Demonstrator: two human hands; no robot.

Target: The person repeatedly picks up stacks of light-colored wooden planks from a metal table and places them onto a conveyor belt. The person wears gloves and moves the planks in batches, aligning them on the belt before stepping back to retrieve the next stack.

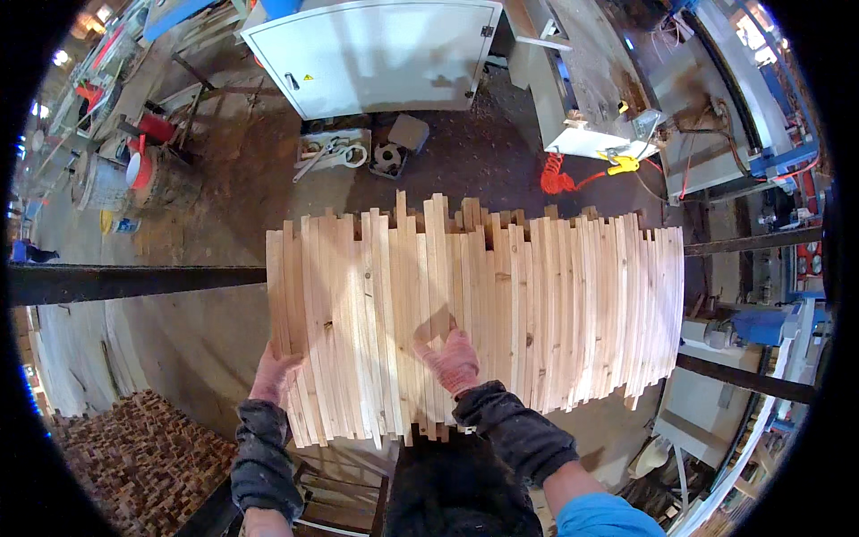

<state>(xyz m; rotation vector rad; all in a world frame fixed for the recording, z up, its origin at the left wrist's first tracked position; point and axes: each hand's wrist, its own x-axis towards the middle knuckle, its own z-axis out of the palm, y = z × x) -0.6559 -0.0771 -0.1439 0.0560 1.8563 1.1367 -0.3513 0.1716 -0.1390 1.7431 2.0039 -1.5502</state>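
A wide layer of pale wooden strips lies side by side in front of me, with uneven ends at the far and near sides. My left hand, in a pinkish work glove, rests against the left edge of the layer. Its thumb reaches over the outermost strips, apart from the fingers, which are partly hidden. On top of the strips, left of the middle, lies my right hand, gloved alike. Its thumb and forefinger are spread, and a dark shadow falls between them. I see nothing held in it.
Dark metal bars stick out at both sides. Beyond stand a white cabinet, a tray of wrenches and a workbench with a coiled red air hose. Stacked wood blocks lie at lower left, a bucket at far left.
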